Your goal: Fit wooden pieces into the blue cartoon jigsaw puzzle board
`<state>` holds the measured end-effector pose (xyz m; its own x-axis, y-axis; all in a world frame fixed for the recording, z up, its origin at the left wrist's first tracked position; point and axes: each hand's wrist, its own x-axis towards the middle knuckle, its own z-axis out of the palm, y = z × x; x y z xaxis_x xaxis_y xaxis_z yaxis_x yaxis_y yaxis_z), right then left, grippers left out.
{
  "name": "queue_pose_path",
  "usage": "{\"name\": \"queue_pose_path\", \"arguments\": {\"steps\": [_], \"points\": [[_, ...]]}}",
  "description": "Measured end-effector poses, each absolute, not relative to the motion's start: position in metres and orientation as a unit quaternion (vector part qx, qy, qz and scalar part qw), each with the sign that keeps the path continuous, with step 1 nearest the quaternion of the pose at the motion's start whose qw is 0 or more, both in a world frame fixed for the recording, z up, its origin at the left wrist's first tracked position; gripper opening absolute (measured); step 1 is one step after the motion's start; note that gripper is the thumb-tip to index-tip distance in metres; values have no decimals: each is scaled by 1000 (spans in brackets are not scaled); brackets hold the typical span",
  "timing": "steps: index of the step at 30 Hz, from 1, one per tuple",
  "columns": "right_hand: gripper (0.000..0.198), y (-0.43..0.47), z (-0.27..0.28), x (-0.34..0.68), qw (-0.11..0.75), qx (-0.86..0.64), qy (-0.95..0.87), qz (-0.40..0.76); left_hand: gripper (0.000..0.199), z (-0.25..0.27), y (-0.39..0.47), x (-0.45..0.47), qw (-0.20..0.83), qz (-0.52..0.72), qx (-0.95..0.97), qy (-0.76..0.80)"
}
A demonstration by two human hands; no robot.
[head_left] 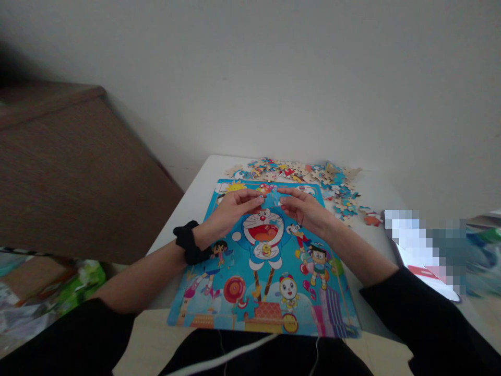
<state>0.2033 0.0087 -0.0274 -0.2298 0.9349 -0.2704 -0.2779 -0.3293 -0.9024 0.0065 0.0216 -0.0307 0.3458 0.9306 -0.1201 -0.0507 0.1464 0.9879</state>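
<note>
A colourful cartoon jigsaw board (250,282), mostly blue, lies on the white table and overhangs its near edge. Over its upper part, my left hand (235,206) pinches a small jigsaw piece (267,201) between thumb and fingers. My right hand (303,209) comes in from the other side, its thumb and fingertips closed on a light blue jigsaw piece (275,198). The fingertips of the two hands nearly meet, and the outlines of the pieces between them are hard to make out. A black scrunchie (190,243) is around my left wrist.
Many loose jigsaw pieces (340,183) lie heaped behind and right of the board on the white table (183,201). A phone with a lit screen (422,261) is at the right. A brown cabinet (78,172) stands left; a white cable (227,357) crosses my lap.
</note>
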Motion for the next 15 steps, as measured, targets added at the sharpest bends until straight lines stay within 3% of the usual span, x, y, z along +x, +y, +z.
{"name": "queue_pose_path", "arguments": {"steps": [6, 12, 15], "points": [[25, 8, -28, 203, 445, -472, -427, 630, 28, -32, 23, 4, 642, 386, 510, 422], [25, 5, -21, 199, 454, -506, -478, 556, 47, -34, 22, 4, 675, 372, 514, 376], [25, 3, -21, 195, 453, -498, -499, 545, 47, -36, 19, 6, 649, 372, 532, 395]]}}
